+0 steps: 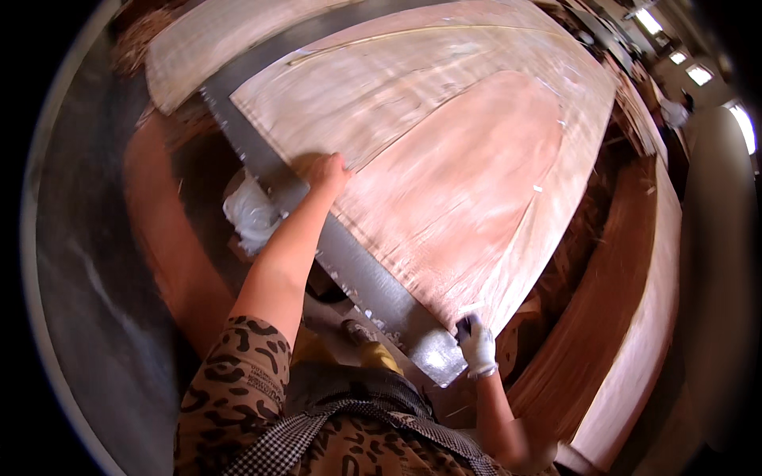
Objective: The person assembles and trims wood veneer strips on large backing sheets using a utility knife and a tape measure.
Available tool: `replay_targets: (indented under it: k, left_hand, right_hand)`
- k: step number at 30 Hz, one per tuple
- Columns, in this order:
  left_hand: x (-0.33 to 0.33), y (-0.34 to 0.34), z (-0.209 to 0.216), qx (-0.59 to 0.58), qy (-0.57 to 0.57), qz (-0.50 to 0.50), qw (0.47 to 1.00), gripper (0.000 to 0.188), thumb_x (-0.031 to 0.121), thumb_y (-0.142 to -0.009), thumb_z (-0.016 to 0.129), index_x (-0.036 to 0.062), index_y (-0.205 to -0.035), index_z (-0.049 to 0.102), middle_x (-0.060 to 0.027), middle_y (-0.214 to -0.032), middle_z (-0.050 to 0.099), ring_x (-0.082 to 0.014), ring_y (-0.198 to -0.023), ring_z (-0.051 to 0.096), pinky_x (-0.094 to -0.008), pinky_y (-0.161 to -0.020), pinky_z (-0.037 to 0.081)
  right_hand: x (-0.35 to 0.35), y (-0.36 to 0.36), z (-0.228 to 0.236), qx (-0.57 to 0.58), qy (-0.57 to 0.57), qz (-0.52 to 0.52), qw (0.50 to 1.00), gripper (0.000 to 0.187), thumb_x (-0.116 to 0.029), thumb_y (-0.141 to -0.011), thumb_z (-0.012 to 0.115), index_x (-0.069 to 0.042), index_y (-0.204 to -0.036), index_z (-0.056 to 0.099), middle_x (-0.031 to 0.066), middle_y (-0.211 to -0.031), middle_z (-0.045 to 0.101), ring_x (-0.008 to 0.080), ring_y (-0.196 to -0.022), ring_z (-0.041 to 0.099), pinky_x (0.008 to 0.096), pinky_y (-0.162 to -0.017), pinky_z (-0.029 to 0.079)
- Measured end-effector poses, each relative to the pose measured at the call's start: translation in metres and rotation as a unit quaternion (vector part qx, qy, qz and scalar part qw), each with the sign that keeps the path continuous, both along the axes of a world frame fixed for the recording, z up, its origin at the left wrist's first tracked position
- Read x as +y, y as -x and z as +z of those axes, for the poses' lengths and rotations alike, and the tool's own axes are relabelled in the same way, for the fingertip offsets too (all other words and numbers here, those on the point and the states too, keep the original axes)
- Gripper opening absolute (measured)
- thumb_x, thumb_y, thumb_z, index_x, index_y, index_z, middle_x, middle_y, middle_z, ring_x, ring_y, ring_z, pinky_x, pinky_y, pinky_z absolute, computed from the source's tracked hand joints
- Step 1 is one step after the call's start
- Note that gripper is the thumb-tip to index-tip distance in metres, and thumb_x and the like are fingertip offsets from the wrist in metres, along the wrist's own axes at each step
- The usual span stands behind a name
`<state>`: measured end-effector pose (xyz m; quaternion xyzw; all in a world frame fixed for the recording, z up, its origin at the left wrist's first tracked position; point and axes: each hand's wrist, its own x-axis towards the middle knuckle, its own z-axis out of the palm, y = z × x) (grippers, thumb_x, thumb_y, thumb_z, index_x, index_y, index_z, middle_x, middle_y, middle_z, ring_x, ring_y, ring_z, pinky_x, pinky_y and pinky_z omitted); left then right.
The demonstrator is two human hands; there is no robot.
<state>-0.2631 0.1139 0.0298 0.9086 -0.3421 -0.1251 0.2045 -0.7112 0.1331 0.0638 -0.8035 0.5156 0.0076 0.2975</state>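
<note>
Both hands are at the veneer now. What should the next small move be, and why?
I'd probably smooth down the white strip with the gloved right hand: it lies just beyond that hand, whereas the bare left hand is farther up the wood veneer.

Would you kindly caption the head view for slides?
Bare left hand and gloved right hand at the edge of a wood sheet.

left fingers (336,165) at the wood sheet (452,182) — gloved right fingers (479,337) around a dark object (463,326), kind unclear
</note>
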Motion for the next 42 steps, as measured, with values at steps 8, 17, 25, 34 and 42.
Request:
replay_targets:
  k: [8,17,25,34,42]
  left_hand:
    - [-0.022,-0.009,-0.004,-0.049,-0.021,-0.113,0.992,0.019,0.018,-0.069,0.064,0.0103,-0.087,0.061,-0.0096,-0.085,0.063,-0.0283,-0.081,0.06,-0.0378,-0.069,0.049]
    - [-0.021,-0.014,-0.014,0.061,0.059,-0.19,0.978,0.011,0.018,-0.072,0.059,0.0091,-0.077,0.059,-0.0103,-0.078,0.062,-0.0284,-0.075,0.06,-0.0391,-0.064,0.048]
    - [0.214,-0.232,-0.089,0.11,0.372,0.248,0.888,0.016,0.018,-0.085,0.046,0.0041,-0.088,0.054,-0.0083,-0.088,0.058,-0.0197,-0.073,0.054,-0.0301,-0.068,0.045]
    - [0.306,-0.101,-0.186,0.4,0.205,0.34,0.826,0.032,0.035,-0.083,0.053,0.0045,-0.088,0.057,-0.0098,-0.078,0.062,-0.0227,-0.073,0.059,-0.0357,-0.061,0.045]
    - [0.228,-0.135,-0.087,0.088,0.113,-0.001,0.99,0.025,0.026,-0.08,0.056,0.0023,-0.073,0.057,-0.0153,-0.074,0.059,-0.033,-0.073,0.057,-0.0407,-0.064,0.043]
  right_hand:
    - [0.111,-0.016,0.026,0.02,0.019,-0.165,0.986,0.008,-0.008,-0.075,0.057,-0.006,-0.081,0.053,0.0128,-0.065,0.058,0.0263,-0.058,0.058,0.0343,-0.054,0.045]
    - [0.179,-0.171,0.061,0.034,-0.017,-0.032,0.999,0.014,-0.016,-0.078,0.057,-0.008,-0.088,0.052,0.0185,-0.077,0.059,0.0365,-0.072,0.056,0.0413,-0.061,0.044]
    - [0.203,-0.17,0.026,0.066,0.002,-0.001,0.998,0.015,-0.016,-0.076,0.058,-0.01,-0.088,0.052,0.016,-0.074,0.059,0.0344,-0.067,0.058,0.0414,-0.058,0.045]
    - [0.187,-0.21,0.021,0.075,-0.011,0.113,0.991,0.01,-0.016,-0.081,0.053,-0.008,-0.088,0.052,0.0181,-0.073,0.059,0.0351,-0.067,0.057,0.0424,-0.058,0.045]
    - [0.2,-0.236,0.011,0.043,-0.05,0.121,0.99,0.017,-0.011,-0.078,0.055,-0.008,-0.095,0.054,0.0173,-0.078,0.059,0.0345,-0.072,0.058,0.0384,-0.062,0.046]
